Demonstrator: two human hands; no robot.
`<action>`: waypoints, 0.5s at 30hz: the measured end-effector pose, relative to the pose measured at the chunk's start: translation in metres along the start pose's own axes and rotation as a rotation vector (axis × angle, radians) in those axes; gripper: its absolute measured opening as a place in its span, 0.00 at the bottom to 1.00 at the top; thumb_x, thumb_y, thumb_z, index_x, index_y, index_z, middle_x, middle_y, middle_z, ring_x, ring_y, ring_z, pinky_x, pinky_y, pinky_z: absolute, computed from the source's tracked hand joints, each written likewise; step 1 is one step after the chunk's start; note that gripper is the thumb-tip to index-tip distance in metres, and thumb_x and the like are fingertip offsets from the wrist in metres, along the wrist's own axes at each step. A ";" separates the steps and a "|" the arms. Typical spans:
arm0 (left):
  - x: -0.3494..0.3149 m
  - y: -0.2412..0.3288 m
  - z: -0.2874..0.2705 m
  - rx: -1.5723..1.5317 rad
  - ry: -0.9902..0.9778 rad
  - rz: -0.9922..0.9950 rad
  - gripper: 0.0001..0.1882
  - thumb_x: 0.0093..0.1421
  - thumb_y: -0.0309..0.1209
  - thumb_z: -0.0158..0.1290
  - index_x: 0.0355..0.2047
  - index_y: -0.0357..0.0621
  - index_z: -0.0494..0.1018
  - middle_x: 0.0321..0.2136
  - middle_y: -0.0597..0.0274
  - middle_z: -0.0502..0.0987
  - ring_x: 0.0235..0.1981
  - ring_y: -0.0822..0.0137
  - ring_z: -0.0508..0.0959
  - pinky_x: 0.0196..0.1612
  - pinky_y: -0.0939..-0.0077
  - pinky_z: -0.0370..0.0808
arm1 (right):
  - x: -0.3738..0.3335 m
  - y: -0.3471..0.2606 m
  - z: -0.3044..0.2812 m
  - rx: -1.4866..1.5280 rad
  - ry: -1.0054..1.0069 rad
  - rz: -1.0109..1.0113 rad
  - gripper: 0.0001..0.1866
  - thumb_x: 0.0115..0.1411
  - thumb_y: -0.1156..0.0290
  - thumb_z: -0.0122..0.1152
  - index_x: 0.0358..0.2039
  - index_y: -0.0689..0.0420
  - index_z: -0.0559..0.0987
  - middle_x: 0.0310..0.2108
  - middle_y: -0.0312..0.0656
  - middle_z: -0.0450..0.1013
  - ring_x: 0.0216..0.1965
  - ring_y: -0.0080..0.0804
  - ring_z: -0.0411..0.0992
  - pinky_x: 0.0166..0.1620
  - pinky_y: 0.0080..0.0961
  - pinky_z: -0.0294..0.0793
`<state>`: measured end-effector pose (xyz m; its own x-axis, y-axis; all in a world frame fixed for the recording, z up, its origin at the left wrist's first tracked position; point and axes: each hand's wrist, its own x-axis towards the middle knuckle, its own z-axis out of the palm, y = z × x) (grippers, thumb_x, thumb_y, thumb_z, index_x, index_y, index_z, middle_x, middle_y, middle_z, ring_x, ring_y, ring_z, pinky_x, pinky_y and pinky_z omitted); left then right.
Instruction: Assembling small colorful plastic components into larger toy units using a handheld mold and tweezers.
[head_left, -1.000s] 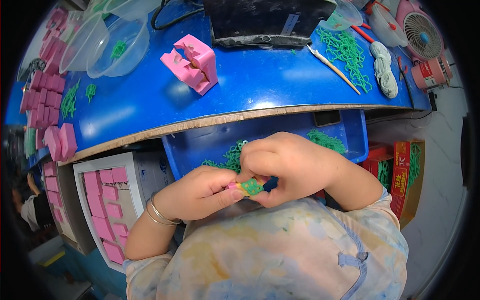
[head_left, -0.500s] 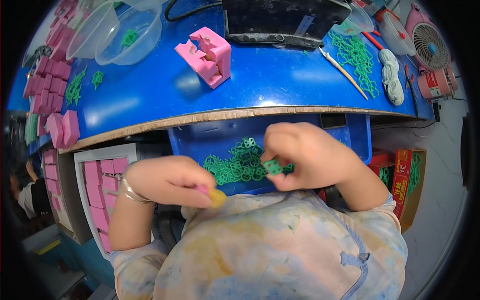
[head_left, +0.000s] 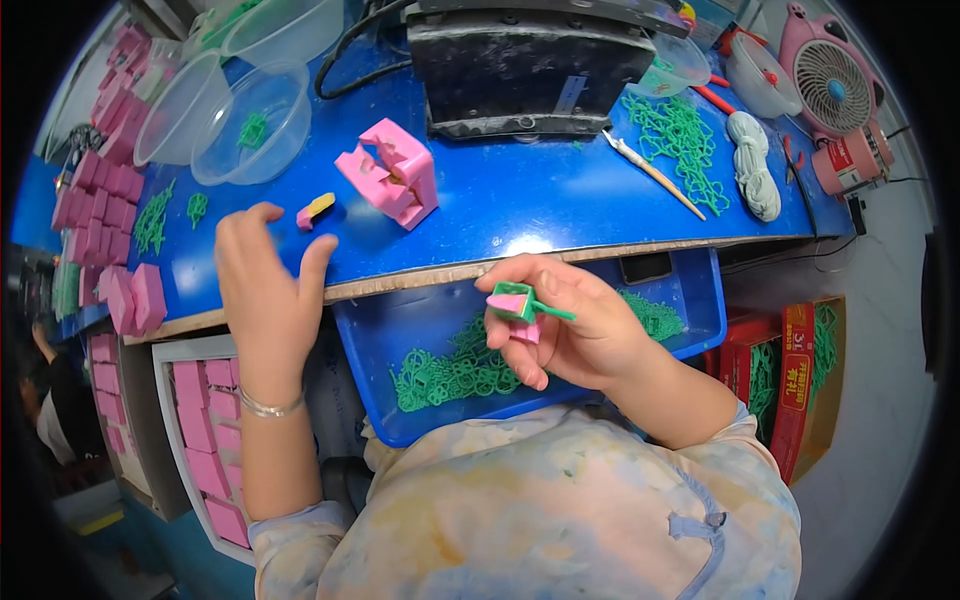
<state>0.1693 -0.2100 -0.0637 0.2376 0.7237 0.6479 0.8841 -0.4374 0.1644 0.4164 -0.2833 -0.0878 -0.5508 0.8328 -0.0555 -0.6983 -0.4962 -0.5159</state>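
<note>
My left hand [head_left: 265, 290] hovers over the front of the blue table, fingers apart and holding nothing. Just beyond its fingertips lies a small pink and yellow piece [head_left: 318, 207] on the tabletop. To the right of that stands a notched pink block [head_left: 410, 190] with a cut-out middle. In front of the table edge, my right hand [head_left: 585, 325] grips a small green plastic frame [head_left: 545, 309] with a stem sticking out. A pink piece [head_left: 508, 301] sits inside the frame. Below it, a blue tray [head_left: 395, 432] holds many loose green plastic parts [head_left: 455, 365].
A black machine [head_left: 530, 80] stands at the back. Clear bowls [head_left: 215, 130] and stacked pink blocks [head_left: 95, 205] are at left. On the right are green strands [head_left: 690, 150], a wooden-handled tool [head_left: 655, 177], a white cord bundle [head_left: 752, 165] and a pink fan [head_left: 832, 85].
My left hand has moved up to the table, and the pink and yellow piece it held now lies there. The green frame in my right hand now shows a pink piece within it.
</note>
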 end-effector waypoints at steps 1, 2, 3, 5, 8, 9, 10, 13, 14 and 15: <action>-0.005 0.007 -0.005 -0.159 -0.001 -0.059 0.24 0.47 0.44 0.59 0.34 0.36 0.67 0.28 0.54 0.67 0.32 0.55 0.67 0.36 0.67 0.65 | 0.000 0.001 0.000 -0.007 0.034 0.017 0.19 0.64 0.59 0.43 0.47 0.61 0.66 0.30 0.48 0.72 0.20 0.30 0.72 0.21 0.21 0.71; -0.009 0.022 -0.012 -0.270 0.000 -0.031 0.26 0.46 0.47 0.60 0.33 0.36 0.68 0.28 0.56 0.68 0.30 0.59 0.68 0.32 0.70 0.67 | 0.001 0.000 0.000 -0.006 0.039 0.012 0.19 0.64 0.59 0.43 0.47 0.61 0.66 0.30 0.48 0.72 0.20 0.30 0.72 0.21 0.21 0.71; -0.016 0.029 -0.020 -0.410 -0.075 0.055 0.27 0.44 0.48 0.61 0.34 0.36 0.70 0.29 0.57 0.69 0.28 0.62 0.69 0.29 0.73 0.67 | 0.001 0.001 0.003 -0.062 0.063 0.051 0.19 0.64 0.59 0.44 0.47 0.61 0.65 0.28 0.48 0.72 0.18 0.29 0.71 0.20 0.20 0.70; -0.019 0.053 -0.024 -0.771 -0.302 0.043 0.30 0.42 0.45 0.63 0.40 0.35 0.72 0.31 0.56 0.70 0.30 0.63 0.71 0.30 0.75 0.69 | 0.003 0.001 0.013 -0.197 0.137 0.112 0.18 0.64 0.60 0.44 0.47 0.61 0.64 0.23 0.44 0.72 0.13 0.26 0.68 0.16 0.17 0.67; -0.024 0.063 -0.015 -1.037 -0.496 0.071 0.21 0.48 0.30 0.60 0.42 0.35 0.71 0.36 0.54 0.71 0.33 0.64 0.72 0.33 0.77 0.70 | 0.003 0.001 0.020 -0.391 0.157 0.110 0.19 0.63 0.60 0.45 0.47 0.60 0.63 0.22 0.43 0.71 0.12 0.24 0.67 0.15 0.15 0.64; -0.026 0.064 -0.013 -1.037 -0.497 0.070 0.21 0.48 0.30 0.60 0.42 0.35 0.71 0.36 0.54 0.71 0.33 0.64 0.72 0.33 0.77 0.70 | 0.004 0.002 0.021 -0.443 0.175 0.089 0.19 0.64 0.60 0.44 0.48 0.61 0.62 0.22 0.42 0.71 0.13 0.23 0.66 0.16 0.15 0.64; -0.030 0.066 -0.012 -1.151 -0.525 -0.027 0.19 0.50 0.26 0.58 0.42 0.34 0.71 0.37 0.54 0.71 0.35 0.65 0.72 0.36 0.77 0.70 | 0.002 0.002 0.022 -0.443 0.175 0.089 0.19 0.64 0.60 0.44 0.48 0.61 0.62 0.22 0.42 0.71 0.13 0.23 0.66 0.16 0.15 0.64; -0.037 0.073 -0.014 -1.348 -0.530 -0.269 0.16 0.53 0.22 0.54 0.43 0.32 0.70 0.38 0.55 0.70 0.37 0.68 0.72 0.40 0.78 0.71 | -0.004 0.001 0.023 -0.358 0.183 0.035 0.20 0.62 0.64 0.48 0.50 0.61 0.61 0.24 0.40 0.70 0.17 0.18 0.67 0.20 0.13 0.65; -0.039 0.074 -0.015 -1.432 -0.505 -0.411 0.15 0.55 0.21 0.52 0.43 0.31 0.70 0.39 0.56 0.70 0.38 0.69 0.72 0.42 0.78 0.71 | -0.005 0.003 0.021 -0.598 0.119 -0.072 0.21 0.61 0.67 0.50 0.51 0.61 0.60 0.25 0.39 0.70 0.20 0.17 0.66 0.22 0.12 0.64; -0.040 0.074 -0.016 -1.431 -0.506 -0.410 0.15 0.55 0.21 0.52 0.43 0.31 0.70 0.39 0.56 0.70 0.38 0.69 0.72 0.42 0.78 0.71 | -0.006 0.004 0.019 -0.837 0.051 -0.181 0.22 0.60 0.71 0.52 0.53 0.62 0.60 0.26 0.38 0.69 0.23 0.15 0.66 0.25 0.12 0.64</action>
<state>0.2193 -0.2800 -0.0660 0.4509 0.8837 0.1253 -0.1099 -0.0843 0.9904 0.4086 -0.2952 -0.0727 -0.4279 0.9018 0.0603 -0.1950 -0.0270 -0.9804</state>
